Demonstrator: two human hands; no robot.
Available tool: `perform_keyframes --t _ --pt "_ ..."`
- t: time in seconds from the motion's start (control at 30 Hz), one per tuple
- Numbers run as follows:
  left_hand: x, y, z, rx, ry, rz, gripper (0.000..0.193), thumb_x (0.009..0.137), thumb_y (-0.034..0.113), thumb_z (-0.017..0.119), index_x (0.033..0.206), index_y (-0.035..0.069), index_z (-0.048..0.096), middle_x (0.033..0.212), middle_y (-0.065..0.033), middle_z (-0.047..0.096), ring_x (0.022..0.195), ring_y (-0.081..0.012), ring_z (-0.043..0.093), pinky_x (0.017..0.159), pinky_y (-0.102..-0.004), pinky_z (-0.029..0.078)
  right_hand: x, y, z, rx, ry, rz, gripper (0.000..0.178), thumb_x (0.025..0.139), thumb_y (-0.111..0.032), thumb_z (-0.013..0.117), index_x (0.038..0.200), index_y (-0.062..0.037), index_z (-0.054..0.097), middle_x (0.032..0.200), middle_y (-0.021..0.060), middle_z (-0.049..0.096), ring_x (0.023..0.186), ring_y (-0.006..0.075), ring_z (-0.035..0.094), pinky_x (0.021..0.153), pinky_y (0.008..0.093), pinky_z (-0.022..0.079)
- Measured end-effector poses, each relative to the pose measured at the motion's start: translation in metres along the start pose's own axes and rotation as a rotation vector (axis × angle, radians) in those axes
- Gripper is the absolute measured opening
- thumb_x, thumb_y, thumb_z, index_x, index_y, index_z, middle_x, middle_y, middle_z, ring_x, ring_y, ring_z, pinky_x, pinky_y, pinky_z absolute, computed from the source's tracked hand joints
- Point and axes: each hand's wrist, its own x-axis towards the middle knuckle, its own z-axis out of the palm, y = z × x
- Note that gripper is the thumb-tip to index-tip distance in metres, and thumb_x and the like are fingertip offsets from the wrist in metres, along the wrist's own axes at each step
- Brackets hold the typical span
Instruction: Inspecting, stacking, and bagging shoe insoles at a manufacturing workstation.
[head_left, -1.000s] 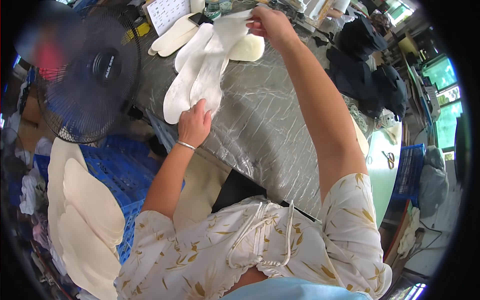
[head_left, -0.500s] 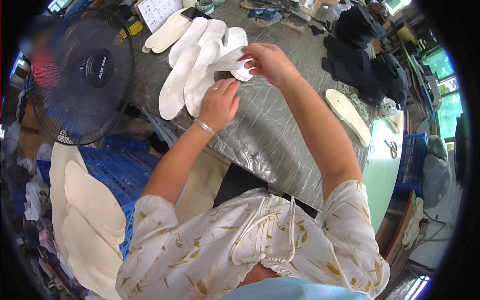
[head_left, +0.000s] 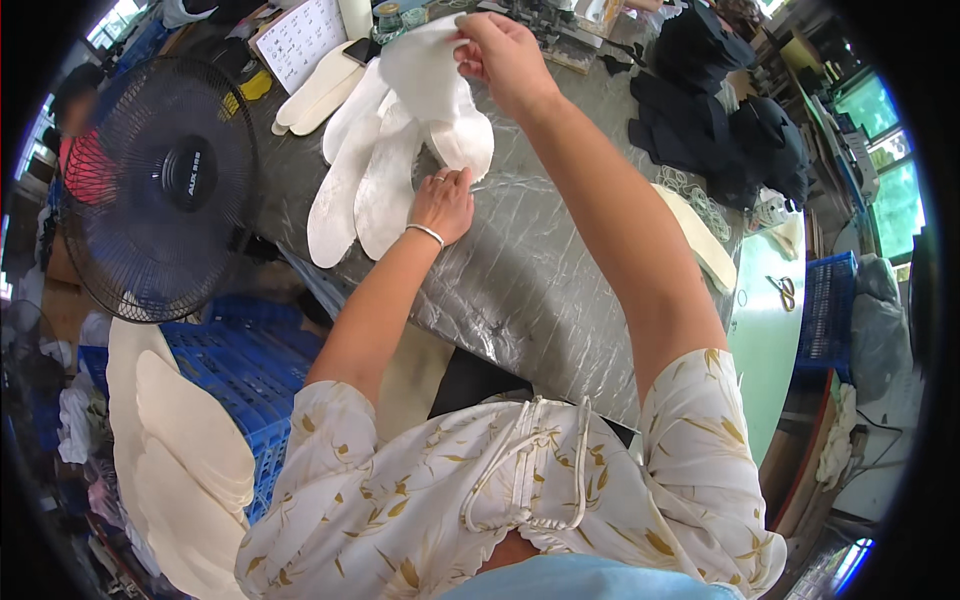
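My right hand (head_left: pixel 507 62) pinches the upper edge of a thin white sheet (head_left: pixel 425 75) and holds it raised above the table. The sheet hangs over several white insoles, hiding parts of them. Below it, my left hand (head_left: pixel 444 207) has its fingers bent together at the near end of a white insole (head_left: pixel 464 145). My left fingertips are partly hidden there. More white insoles, such as a long one (head_left: pixel 345 190) at the left, lie fanned out and overlapping on the grey table (head_left: pixel 530 260).
A black fan (head_left: pixel 160 185) stands at the left, with stacked cream insoles (head_left: pixel 190 430) by a blue crate (head_left: pixel 235 370) below it. Dark fabric pieces (head_left: pixel 680 130) and a cream insole (head_left: pixel 697 240) lie at the right. Scissors (head_left: pixel 784 291) rest on a green surface.
My right hand has moved up and away, lifting the white sheet off the insoles. My left hand has shifted slightly right and down, staying at the insole's near end.
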Motion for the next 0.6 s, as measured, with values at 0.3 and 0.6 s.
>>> perform_keyframes --t 0.3,0.6 --pt "0.014 0.003 0.002 -0.044 -0.064 -0.014 0.031 0.087 0.019 0.057 0.11 0.004 0.044 0.104 -0.0183 0.062 0.103 -0.0349 0.058 0.086 -0.0463 0.042 0.074 -0.066 -0.015 0.1 -0.07 -0.313 0.02 0.091 -0.026 0.06 0.095 -0.0058 0.061 0.081 0.0042 0.062 0.072 0.0112 0.06 0.063 0.0231 0.048" --pt "0.008 0.028 0.004 -0.422 0.231 -0.003 0.027 0.083 0.006 0.059 0.109 0.003 0.053 0.091 -0.017 0.063 0.075 -0.0354 0.063 0.066 -0.0446 0.05 -0.097 -0.111 -0.095 -0.142 -0.188 -0.204 0.02 0.087 -0.019 0.059 0.092 0.0007 0.061 0.09 0.0052 0.064 0.081 0.0104 0.059 0.074 0.0265 0.048"
